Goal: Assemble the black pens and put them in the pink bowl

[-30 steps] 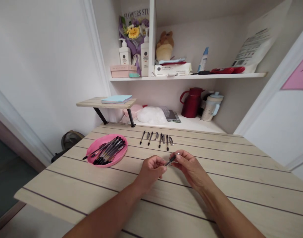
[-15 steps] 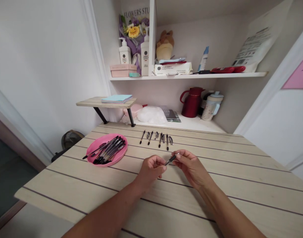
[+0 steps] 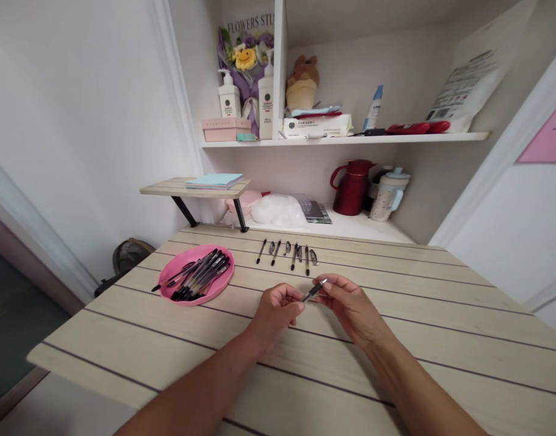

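Between my two hands, a dark pen (image 3: 314, 290) is held slantwise just above the table. My left hand (image 3: 278, 307) pinches its lower end with thumb and fingers. My right hand (image 3: 346, 301) closes around the upper end, where a pale metallic tip shows by the thumb. Beyond my hands, several pens (image 3: 277, 252) lie in a row, with small dark clip-like pieces (image 3: 287, 247) beside them. To the left, a pink tray (image 3: 224, 291) holds a heap of dark pens (image 3: 200, 275).
The striped wooden table (image 3: 396, 357) spreads under my arms. A small raised stand (image 3: 162, 186) with blue paper (image 3: 214, 180) is at the back left. A red jug (image 3: 350, 189) and a pale cup (image 3: 389, 195) stand behind the table, beneath a loaded shelf (image 3: 260, 144).
The pen has shifted slightly between my fingers, and its metallic tip shows more plainly at my right thumb. Both hands have hardly moved. The row and tray look the same.
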Motion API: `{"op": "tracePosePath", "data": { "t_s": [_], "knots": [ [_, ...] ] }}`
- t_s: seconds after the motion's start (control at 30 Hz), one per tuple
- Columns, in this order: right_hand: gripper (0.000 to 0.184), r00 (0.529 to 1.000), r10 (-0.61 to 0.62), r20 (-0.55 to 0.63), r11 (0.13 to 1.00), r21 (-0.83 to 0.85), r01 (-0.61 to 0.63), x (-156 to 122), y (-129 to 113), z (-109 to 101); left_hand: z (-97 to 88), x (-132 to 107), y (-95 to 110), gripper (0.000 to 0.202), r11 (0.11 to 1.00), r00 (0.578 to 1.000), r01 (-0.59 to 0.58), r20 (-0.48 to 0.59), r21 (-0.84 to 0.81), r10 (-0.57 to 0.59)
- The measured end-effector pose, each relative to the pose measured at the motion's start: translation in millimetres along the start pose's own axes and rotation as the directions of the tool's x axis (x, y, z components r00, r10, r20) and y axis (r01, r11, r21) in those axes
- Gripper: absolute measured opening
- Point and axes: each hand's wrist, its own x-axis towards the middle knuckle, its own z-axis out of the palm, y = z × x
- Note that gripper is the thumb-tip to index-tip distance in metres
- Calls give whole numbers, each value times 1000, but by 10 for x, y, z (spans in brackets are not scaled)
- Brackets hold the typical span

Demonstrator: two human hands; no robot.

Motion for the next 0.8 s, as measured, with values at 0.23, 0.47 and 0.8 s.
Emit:
{"op": "tracePosePath", "data": {
  "t_s": [0.23, 0.47, 0.8],
  "knots": [
    [22, 999, -17, -41, 1000, -27, 16, 31, 39, -7, -11, 16, -28, 17, 999, 1000, -25, -16, 20, 25],
    [31, 1000, -8, -20, 998, -56, 7, 15, 47, 5, -81, 59, 57, 20, 998, 990, -56, -129, -29, 52],
    [22, 991, -100, 85, 275, -955, 110, 267, 311, 498, -317, 239, 74, 24, 968, 923, -204, -360, -147, 139]
  ]
}}
